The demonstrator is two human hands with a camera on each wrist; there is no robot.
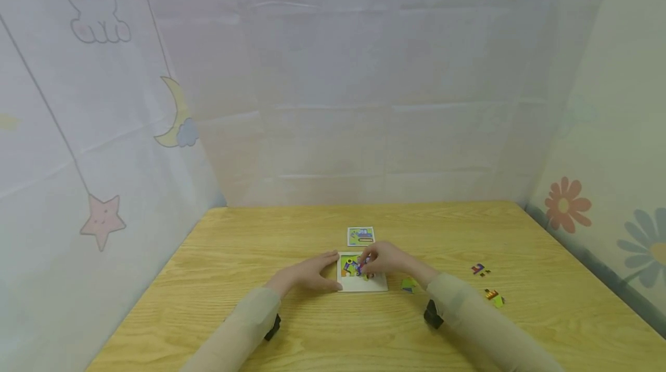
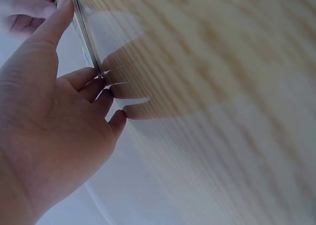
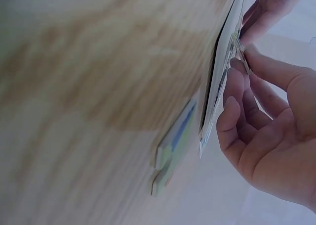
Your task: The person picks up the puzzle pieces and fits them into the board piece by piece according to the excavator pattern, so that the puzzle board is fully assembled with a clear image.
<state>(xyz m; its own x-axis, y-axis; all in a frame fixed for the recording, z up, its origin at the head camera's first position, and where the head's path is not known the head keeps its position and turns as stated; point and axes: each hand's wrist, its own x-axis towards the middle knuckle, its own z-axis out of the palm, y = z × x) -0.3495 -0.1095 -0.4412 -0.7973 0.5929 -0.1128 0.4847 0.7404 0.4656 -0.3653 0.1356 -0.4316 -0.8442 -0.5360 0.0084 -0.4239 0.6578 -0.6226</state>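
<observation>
A white-framed puzzle board (image 1: 361,284) lies on the table, partly filled with green, purple and orange pieces. My left hand (image 1: 308,273) rests at its left edge, thumb and fingers spread and touching the frame; the left wrist view shows this hand (image 2: 59,106) against the board's edge. Over the board's right part, my right hand (image 1: 389,258) pinches a small puzzle piece (image 3: 242,54) between thumb and fingers, as the right wrist view shows. The piece is tilted and close to the board; its picture is mostly hidden. The other fingers of the right hand (image 3: 269,106) are curled.
A square picture card (image 1: 361,236) lies just behind the board. Loose pieces (image 1: 409,285) are right of the board, near the right wrist. Farther right lie more pieces (image 1: 477,269) and another small group (image 1: 498,301). Patterned cloth (image 1: 322,71) hangs behind the wooden table (image 1: 250,227).
</observation>
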